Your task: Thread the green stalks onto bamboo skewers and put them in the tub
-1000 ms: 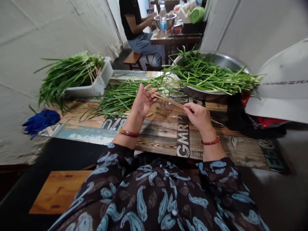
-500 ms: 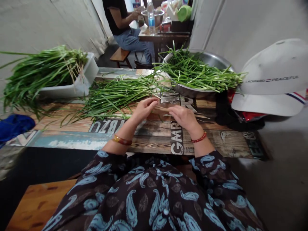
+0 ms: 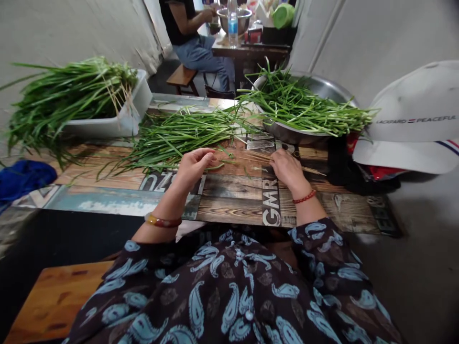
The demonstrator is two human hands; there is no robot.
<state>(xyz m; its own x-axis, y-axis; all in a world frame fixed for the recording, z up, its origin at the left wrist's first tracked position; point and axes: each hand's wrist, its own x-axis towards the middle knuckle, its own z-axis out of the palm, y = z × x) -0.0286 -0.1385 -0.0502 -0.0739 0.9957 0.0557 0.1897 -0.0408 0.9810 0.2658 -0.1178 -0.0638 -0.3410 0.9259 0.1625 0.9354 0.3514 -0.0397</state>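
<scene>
My right hand (image 3: pixel 288 169) is closed over a small bunch of thin wooden skewers (image 3: pixel 256 156) at the tabletop. Their ends stick out on both sides of it. To the left, my left hand (image 3: pixel 193 168) hovers over the table with its fingers loosely curved and the thumb apart, holding nothing that I can see. Just beyond it lies a loose pile of long green chives (image 3: pixel 186 130), spread across the table. A short green stalk (image 3: pixel 215 167) is beside its fingertips.
A white plastic tub (image 3: pixel 143 100) heaped with chives stands at the left. A steel bowl (image 3: pixel 333 88) of chives is at the right, beside a white cap (image 3: pixel 412 110). Blue cloth (image 3: pixel 27 184) lies far left. Behind, a person (image 3: pixel 195 48) sits at another table.
My hands have moved apart: the left went left toward the chive pile, the right shifted slightly right with the skewers. The whole view has turned a little.
</scene>
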